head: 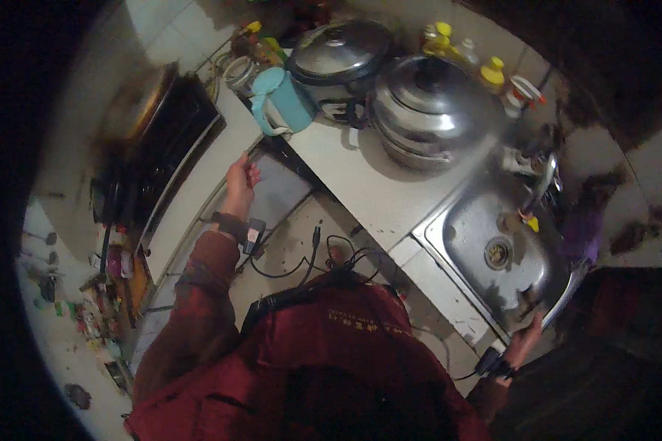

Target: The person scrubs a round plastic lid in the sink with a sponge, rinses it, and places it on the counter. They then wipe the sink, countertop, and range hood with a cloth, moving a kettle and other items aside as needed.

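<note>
My left hand is at the front edge of the pale counter, below a light blue plastic pitcher. Its fingers look partly curled, and I make out nothing in them. At the lower right, my right hand lies by the near corner of a stainless steel sink; its fingers are blurred and dim. Both wrists wear dark straps with a small device. In the sink basin are a drain strainer and dark reflections or marks.
A large lidded steel pot and another glass-lidded pot stand on the counter. Yellow-capped bottles line the wall. A faucet rises behind the sink. Black cables hang before me. A dark stove is at left.
</note>
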`<act>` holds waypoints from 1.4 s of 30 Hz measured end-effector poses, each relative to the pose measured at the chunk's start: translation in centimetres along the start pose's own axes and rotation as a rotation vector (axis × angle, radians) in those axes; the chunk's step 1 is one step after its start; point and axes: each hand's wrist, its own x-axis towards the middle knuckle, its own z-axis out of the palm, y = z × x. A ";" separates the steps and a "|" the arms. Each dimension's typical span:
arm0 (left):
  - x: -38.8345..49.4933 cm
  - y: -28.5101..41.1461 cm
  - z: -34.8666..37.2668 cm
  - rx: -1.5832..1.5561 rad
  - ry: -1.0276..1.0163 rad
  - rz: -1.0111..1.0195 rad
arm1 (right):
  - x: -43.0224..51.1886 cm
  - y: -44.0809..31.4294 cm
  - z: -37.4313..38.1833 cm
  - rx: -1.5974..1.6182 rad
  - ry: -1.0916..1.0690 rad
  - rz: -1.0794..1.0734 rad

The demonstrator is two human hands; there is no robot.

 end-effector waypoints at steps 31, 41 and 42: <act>7.8 9.8 -15.6 0.349 0.132 0.302 | -2.1 42.8 62.5 -1.450 -0.723 -0.960; 6.1 10.0 -18.8 0.545 0.393 0.462 | 5.7 48.2 81.5 -1.437 -0.841 -1.068; 6.2 9.6 -19.1 0.570 0.414 0.455 | 6.5 48.2 82.9 -1.519 -0.833 -1.030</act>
